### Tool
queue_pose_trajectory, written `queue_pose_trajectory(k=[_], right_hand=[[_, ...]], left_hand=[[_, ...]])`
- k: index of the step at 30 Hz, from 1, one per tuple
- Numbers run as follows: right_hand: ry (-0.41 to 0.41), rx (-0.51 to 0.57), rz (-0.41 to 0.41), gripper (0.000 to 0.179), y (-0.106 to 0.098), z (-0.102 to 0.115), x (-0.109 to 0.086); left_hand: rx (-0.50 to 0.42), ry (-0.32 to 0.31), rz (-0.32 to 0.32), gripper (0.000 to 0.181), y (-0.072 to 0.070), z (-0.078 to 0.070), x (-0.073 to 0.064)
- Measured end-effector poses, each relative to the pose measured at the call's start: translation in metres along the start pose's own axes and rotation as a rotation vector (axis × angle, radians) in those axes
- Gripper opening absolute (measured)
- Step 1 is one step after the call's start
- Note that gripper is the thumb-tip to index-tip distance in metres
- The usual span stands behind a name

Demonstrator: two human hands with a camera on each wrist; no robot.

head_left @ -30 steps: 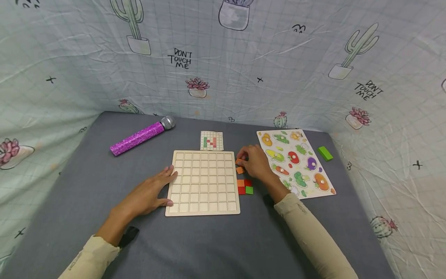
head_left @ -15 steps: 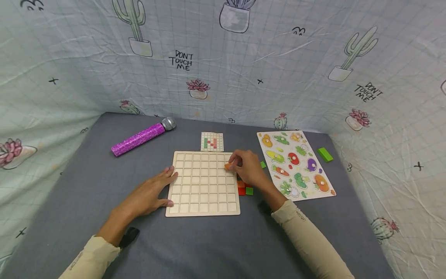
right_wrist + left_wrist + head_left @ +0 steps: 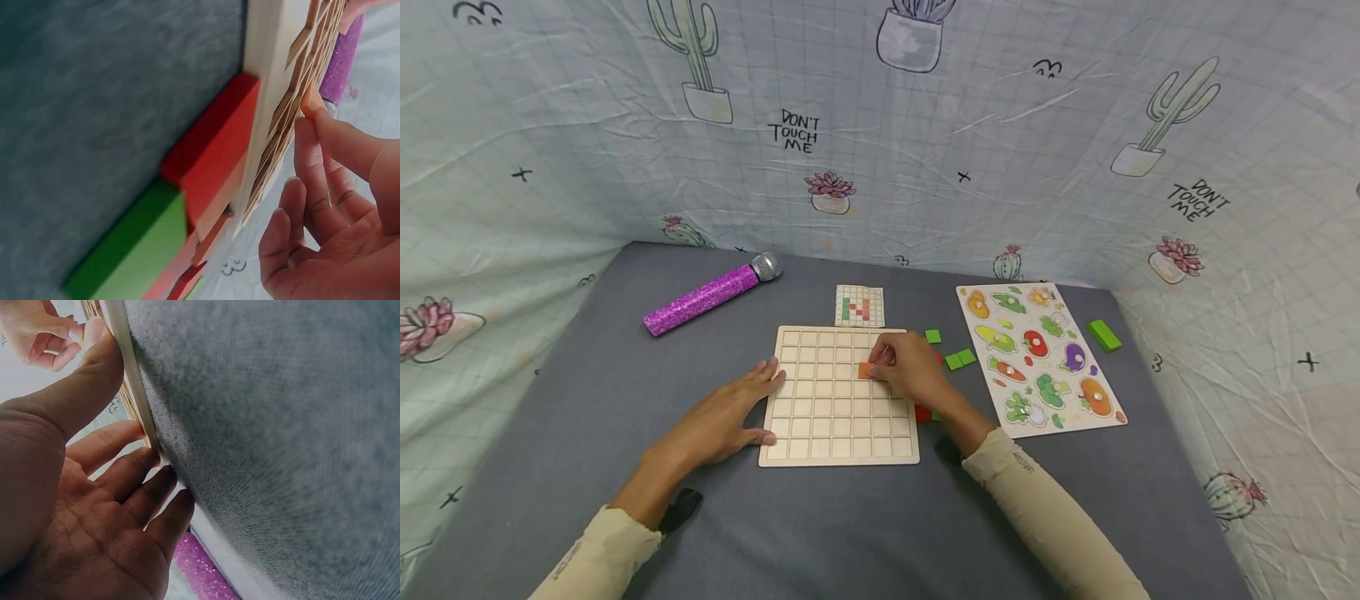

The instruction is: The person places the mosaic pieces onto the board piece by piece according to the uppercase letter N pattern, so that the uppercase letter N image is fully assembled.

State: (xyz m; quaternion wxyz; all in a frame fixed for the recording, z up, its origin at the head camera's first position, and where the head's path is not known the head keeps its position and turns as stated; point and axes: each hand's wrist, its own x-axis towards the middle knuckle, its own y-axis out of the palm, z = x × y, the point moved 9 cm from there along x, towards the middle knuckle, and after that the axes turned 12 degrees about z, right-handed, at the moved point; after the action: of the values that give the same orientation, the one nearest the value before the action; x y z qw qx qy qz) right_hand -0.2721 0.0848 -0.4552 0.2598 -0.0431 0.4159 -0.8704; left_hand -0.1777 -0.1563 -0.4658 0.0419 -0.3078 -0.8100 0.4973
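Observation:
A pale wooden board (image 3: 831, 408) with a grid of square recesses lies flat on the grey table. My left hand (image 3: 718, 421) rests along its left edge, thumb near the front and fingers extended; the left wrist view shows the fingertips (image 3: 150, 456) against the board's side. Over the upper right part of the grid, my right hand (image 3: 913, 367) pinches an orange square tile (image 3: 864, 371) between thumb and fingers. In the right wrist view that orange tile (image 3: 312, 102) is close over the recesses, tilted. Red (image 3: 212, 144) and green (image 3: 131, 244) tiles lie beside the board's right edge, partly hidden in the head view.
Behind the board lies a small card (image 3: 859, 306) with a coloured grid pattern. Several green tiles (image 3: 958, 359) are right of my right hand, then a vegetable puzzle board (image 3: 1052, 350) and a green block (image 3: 1104, 335). A glittery purple microphone (image 3: 707, 296) lies back left.
My right hand has moved left from the tiles beside the board to over the grid, carrying the orange tile. Green tiles behind it came into view. My left hand stays on the board's edge.

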Motion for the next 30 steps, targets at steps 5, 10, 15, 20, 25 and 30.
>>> queue_pose_trajectory(k=[5, 10, 15, 20, 25, 30], right_hand=[[-0.015, -0.024, -0.009, 0.011, 0.004, 0.007, 0.005], [-0.001, -0.083, -0.027, 0.012, 0.005, 0.01, 0.005], [-0.001, -0.093, -0.019, 0.01, 0.006, 0.01, 0.006], [-0.017, -0.033, 0.008, 0.008, 0.003, 0.004, 0.003], [-0.001, 0.011, 0.006, 0.014, -0.01, -0.004, -0.006], [0.009, -0.001, -0.012, 0.018, -0.024, -0.018, -0.016]], left_hand=[[-0.004, 0.001, 0.0, 0.095, 0.0, 0.0, 0.0], [-0.003, 0.011, -0.005, 0.094, 0.0, 0.0, -0.001], [-0.001, 0.016, -0.009, 0.094, -0.001, -0.001, -0.002], [0.0, 0.028, -0.018, 0.093, -0.002, -0.003, -0.002], [-0.001, 0.027, -0.014, 0.093, -0.002, -0.003, -0.001], [-0.006, 0.017, -0.008, 0.094, -0.002, -0.003, -0.001]])
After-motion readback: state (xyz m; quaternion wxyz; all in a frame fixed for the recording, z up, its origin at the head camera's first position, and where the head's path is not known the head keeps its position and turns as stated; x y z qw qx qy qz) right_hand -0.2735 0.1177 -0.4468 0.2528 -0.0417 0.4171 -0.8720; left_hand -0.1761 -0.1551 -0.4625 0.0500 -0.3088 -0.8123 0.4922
